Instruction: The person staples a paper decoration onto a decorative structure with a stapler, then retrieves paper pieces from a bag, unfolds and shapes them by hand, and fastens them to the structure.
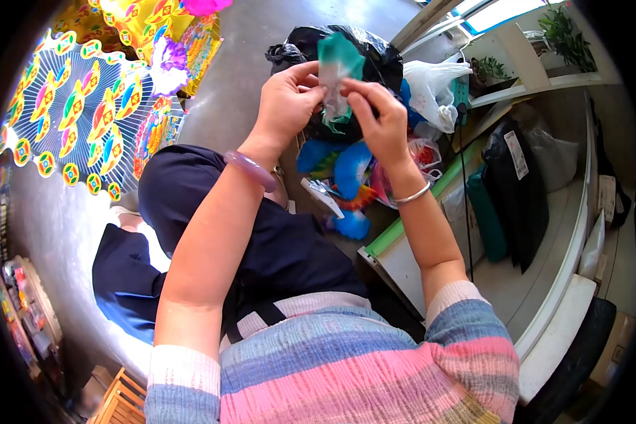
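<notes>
Between my two hands hangs a thin, crinkled green-and-white sheet, green at the top and whitish lower down; whether it is paper or cloth I cannot tell. My left hand pinches its left edge between thumb and fingers. On the other side, my right hand grips the right edge with thumb and forefinger. A black plastic bag sits just behind the sheet. Below my hands lie blue petal-like pieces and a white flat item.
A white plastic bag stands right of the black one. Close on my right is a green-edged cabinet holding dark packages. Colourful patterned decorations are at left. A wooden slatted stool is at lower left.
</notes>
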`<action>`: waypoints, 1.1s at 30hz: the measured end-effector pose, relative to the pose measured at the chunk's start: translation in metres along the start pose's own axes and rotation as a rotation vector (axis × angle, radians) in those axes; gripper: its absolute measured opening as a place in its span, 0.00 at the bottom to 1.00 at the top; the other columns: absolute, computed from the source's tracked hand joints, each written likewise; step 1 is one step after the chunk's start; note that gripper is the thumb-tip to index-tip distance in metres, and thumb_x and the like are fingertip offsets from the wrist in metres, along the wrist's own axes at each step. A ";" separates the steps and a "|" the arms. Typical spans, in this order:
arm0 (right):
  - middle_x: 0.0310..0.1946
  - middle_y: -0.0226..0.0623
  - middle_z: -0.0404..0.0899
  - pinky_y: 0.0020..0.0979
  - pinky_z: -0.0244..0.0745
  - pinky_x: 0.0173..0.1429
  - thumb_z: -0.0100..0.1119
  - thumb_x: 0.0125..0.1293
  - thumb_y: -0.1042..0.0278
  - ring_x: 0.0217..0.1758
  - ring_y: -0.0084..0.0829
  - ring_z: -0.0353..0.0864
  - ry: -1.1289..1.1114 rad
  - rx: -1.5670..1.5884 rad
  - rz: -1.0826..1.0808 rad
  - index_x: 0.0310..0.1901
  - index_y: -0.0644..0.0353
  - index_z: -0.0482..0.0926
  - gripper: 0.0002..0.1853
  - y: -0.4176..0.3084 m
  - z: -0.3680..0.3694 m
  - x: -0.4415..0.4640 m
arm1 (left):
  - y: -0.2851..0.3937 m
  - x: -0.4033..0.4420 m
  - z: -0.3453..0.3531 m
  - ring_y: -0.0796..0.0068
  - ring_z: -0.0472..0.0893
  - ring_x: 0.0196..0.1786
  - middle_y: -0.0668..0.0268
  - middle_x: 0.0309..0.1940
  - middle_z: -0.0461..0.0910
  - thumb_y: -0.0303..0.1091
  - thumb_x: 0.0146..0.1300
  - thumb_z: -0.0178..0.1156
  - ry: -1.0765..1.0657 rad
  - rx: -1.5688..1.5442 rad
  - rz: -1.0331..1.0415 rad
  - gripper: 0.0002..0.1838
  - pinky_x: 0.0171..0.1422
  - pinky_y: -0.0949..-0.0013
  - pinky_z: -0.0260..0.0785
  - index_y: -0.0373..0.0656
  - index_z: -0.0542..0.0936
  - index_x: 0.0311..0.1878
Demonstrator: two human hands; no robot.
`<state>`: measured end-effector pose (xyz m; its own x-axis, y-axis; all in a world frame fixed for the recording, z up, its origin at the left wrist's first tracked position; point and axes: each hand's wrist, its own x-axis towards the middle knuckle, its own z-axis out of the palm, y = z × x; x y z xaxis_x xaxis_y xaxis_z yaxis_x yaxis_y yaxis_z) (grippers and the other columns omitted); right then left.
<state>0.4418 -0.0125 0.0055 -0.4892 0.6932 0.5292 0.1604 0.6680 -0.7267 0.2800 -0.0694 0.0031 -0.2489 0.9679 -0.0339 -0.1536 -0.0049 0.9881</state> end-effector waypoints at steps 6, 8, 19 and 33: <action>0.31 0.38 0.83 0.23 0.75 0.41 0.63 0.59 0.64 0.34 0.22 0.82 0.009 0.201 0.374 0.40 0.67 0.81 0.13 0.001 0.007 0.017 | 0.004 -0.008 0.013 0.71 0.82 0.29 0.63 0.26 0.82 0.28 0.52 0.62 0.201 0.797 0.325 0.19 0.34 0.70 0.73 0.49 0.80 0.51; 0.30 0.37 0.83 0.23 0.75 0.40 0.63 0.59 0.64 0.33 0.22 0.81 0.004 0.198 0.393 0.38 0.67 0.81 0.13 0.004 0.010 0.018 | 0.006 -0.011 0.013 0.69 0.82 0.29 0.63 0.27 0.82 0.28 0.52 0.63 0.207 0.892 0.349 0.19 0.35 0.69 0.73 0.49 0.81 0.49; 0.33 0.33 0.80 0.25 0.75 0.45 0.60 0.59 0.71 0.36 0.25 0.79 0.077 0.865 0.742 0.37 0.62 0.80 0.06 0.018 0.001 0.015 | -0.006 0.000 0.004 0.79 0.81 0.29 0.67 0.28 0.81 0.29 0.60 0.61 0.123 0.115 -0.054 0.10 0.32 0.76 0.72 0.36 0.80 0.43; 0.35 0.35 0.79 0.38 0.77 0.52 0.52 0.60 0.74 0.42 0.36 0.80 0.665 1.118 0.781 0.37 0.60 0.75 0.05 0.094 -0.015 -0.045 | -0.010 0.012 -0.008 0.65 0.83 0.35 0.57 0.36 0.81 0.28 0.63 0.49 0.559 -0.344 -0.073 0.08 0.40 0.65 0.79 0.36 0.74 0.43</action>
<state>0.4916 0.0232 -0.0805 -0.0786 0.9621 -0.2610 -0.6746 -0.2441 -0.6967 0.2708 -0.0599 -0.0086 -0.6709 0.6932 -0.2634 -0.4629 -0.1141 0.8790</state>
